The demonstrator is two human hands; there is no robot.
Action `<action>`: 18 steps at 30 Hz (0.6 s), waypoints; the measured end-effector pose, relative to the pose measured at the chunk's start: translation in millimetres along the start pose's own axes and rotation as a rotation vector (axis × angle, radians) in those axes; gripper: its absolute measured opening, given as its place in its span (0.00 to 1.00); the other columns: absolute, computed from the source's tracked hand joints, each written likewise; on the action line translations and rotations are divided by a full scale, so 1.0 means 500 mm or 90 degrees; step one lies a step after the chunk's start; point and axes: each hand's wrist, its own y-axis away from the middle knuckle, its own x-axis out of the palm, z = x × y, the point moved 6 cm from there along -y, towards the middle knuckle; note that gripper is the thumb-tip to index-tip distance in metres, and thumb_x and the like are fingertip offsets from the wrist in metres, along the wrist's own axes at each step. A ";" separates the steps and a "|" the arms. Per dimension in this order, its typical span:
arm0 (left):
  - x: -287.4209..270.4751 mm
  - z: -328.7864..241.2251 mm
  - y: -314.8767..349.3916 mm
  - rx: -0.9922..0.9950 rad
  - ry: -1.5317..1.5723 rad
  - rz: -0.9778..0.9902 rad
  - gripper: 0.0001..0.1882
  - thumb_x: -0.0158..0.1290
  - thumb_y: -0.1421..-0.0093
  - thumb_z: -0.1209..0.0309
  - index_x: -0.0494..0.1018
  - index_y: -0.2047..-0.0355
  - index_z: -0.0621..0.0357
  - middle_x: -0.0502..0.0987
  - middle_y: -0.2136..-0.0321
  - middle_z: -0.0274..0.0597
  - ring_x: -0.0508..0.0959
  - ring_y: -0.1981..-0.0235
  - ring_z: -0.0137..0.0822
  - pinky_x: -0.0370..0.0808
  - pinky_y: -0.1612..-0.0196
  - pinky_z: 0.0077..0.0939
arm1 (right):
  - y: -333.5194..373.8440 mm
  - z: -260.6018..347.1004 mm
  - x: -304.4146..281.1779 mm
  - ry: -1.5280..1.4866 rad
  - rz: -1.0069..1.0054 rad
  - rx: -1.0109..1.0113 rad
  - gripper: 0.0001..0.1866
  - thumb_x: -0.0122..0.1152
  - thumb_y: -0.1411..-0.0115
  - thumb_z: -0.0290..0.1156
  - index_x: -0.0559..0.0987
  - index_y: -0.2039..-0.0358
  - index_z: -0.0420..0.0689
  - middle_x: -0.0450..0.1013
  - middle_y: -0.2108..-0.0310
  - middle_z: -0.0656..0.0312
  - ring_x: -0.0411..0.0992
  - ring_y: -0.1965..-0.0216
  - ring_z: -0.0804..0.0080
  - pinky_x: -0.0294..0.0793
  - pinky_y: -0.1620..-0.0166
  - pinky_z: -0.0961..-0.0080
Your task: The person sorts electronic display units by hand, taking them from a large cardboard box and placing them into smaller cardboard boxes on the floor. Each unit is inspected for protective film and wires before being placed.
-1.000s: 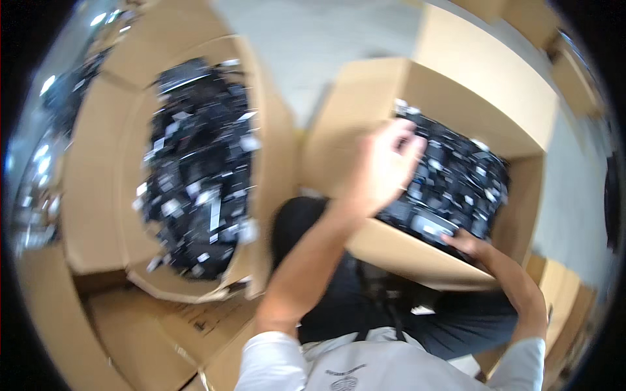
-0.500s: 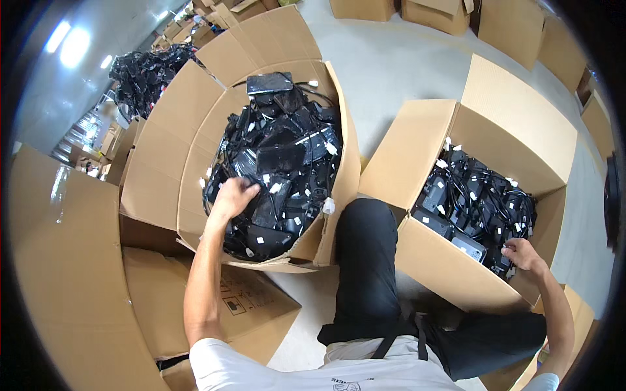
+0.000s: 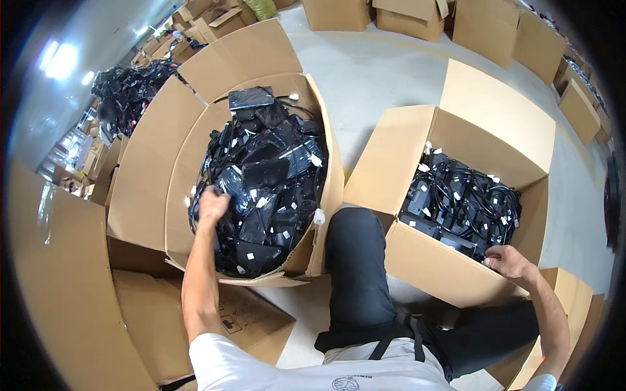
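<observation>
The left hand (image 3: 212, 205) has its fingers curled on the left pile (image 3: 265, 173); the right hand (image 3: 508, 262) bends its fingers down at the near-right corner of the right pile (image 3: 466, 195). Whether either grasps a piece I cannot tell. Both piles are black blocks tangled with cables and white plugs, glossy in the left box (image 3: 147, 186), duller in the right box (image 3: 450, 270). One block (image 3: 458, 242) by the right box's near wall has a grey face. The boxes stand on a smooth grey floor (image 3: 365, 72), with cartons (image 3: 486, 29) along the far side and bright lights (image 3: 62, 62) at upper left. The grey-faced block's long axis follows that near wall, slanting down rightward; the left pile's blocks point various ways.
</observation>
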 end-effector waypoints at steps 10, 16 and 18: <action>-0.188 -0.177 0.192 0.109 0.922 0.117 0.28 0.47 0.50 0.81 0.71 0.46 0.74 0.79 0.58 0.47 0.81 0.63 0.36 0.81 0.57 0.27 | -0.045 0.434 0.088 -0.235 0.066 -0.393 0.22 0.58 0.32 0.39 0.74 0.47 0.34 0.77 0.56 0.58 0.75 0.54 0.72 0.75 0.47 0.73; -0.116 -0.392 0.387 0.237 0.898 0.331 0.29 0.47 0.48 0.85 0.71 0.43 0.69 0.78 0.54 0.43 0.78 0.56 0.32 0.75 0.50 0.24 | -0.052 0.670 0.223 -0.787 0.370 -0.419 0.30 0.60 0.33 0.43 0.68 0.40 0.35 0.73 0.46 0.52 0.73 0.47 0.68 0.74 0.42 0.68; -0.073 -0.396 0.394 0.233 0.797 0.355 0.25 0.48 0.40 0.83 0.71 0.41 0.64 0.79 0.56 0.36 0.78 0.60 0.29 0.75 0.57 0.19 | -0.037 0.673 0.215 -0.845 0.258 -0.361 0.22 0.66 0.37 0.30 0.72 0.46 0.35 0.78 0.56 0.58 0.78 0.56 0.71 0.80 0.52 0.74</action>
